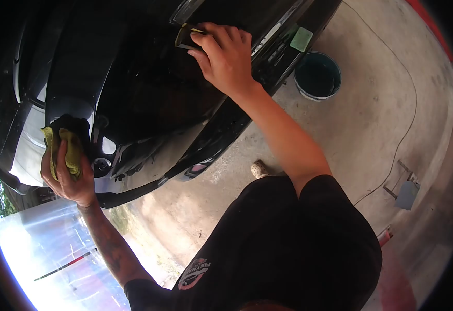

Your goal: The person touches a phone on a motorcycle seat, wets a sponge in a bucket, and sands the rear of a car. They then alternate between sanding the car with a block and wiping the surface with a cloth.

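In the head view, my left hand [70, 176] is closed around a folded yellow-green cloth [71, 155], pressed against a glossy black car [148, 93] near its lights. My right hand [226, 57] is at the car's upper part in the view. Its fingers are bent around a small dark piece with a yellowish edge [185, 37], whose exact kind I cannot make out. A green sponge-like block [301, 39] rests on the car's black ledge, to the right of my right hand.
A dark bucket [317, 76] of liquid stands on the concrete floor [371, 103] beside the car. A thin cable [415, 98] curves across the floor. Farther right lies a grey panel on a small frame [407, 195]. A shoe [259, 169] shows below me.
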`<state>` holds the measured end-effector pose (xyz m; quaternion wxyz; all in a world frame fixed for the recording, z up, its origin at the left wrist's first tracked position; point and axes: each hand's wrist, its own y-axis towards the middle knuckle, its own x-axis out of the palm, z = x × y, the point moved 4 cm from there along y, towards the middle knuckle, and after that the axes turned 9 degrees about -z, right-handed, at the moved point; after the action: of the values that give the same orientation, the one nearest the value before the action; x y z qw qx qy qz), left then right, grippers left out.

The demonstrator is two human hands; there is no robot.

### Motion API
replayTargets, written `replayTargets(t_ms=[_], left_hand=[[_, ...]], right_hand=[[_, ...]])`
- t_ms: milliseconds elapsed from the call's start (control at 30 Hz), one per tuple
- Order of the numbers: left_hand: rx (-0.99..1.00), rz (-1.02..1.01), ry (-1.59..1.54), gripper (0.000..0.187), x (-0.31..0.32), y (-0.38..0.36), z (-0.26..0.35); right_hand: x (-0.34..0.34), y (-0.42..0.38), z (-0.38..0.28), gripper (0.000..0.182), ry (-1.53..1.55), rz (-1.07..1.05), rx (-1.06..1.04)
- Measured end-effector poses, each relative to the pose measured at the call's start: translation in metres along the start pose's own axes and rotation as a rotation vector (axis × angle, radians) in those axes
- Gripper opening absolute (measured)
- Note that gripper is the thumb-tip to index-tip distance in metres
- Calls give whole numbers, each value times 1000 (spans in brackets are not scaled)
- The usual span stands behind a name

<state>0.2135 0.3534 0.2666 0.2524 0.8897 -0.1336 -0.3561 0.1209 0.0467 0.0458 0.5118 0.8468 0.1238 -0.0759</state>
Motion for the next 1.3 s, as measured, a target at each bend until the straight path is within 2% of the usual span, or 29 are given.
replayTargets(t_ms=[67,200,333,433,500,567,667,767,900,1033,1133,1233,1300], left_hand=[[-1,0,-5,37,0,-1,0],[-1,15,17,38,2,-1,0],[7,21,17,37,1,-2,0],[0,19,21,37,1,-4,-2],[-3,25,27,37,2,-3,-1],[0,25,32,37,2,-3,0],[-8,30,33,37,1,-3,1],[-11,25,15,36,1,-5,-2],[10,33,13,34,3,-3,-1],[9,37,8,33,0,-2,2],[8,54,13,34,3,-4,-1],[10,64,17,35,5,-5,-1],[11,58,10,35,4,-6,-1]], right_hand=[[-1,-2,-3,32,31,17,36],[-2,-18,-16,34,-30,-104,-128],[-4,16,11,34,-43,71,7],[-4,4,-3,35,-7,-12,30],[1,-13,-16,35,-6,-67,-45],[-1,-11,-9,33,-17,-27,-82],[0,8,4,35,19,82,37],[3,3,-6,37,52,78,99],[2,0,-8,39,33,67,1],[4,16,14,39,24,182,151],[5,1,-9,39,54,72,119],[2,5,-1,38,13,89,46],[2,15,15,36,8,155,145]])
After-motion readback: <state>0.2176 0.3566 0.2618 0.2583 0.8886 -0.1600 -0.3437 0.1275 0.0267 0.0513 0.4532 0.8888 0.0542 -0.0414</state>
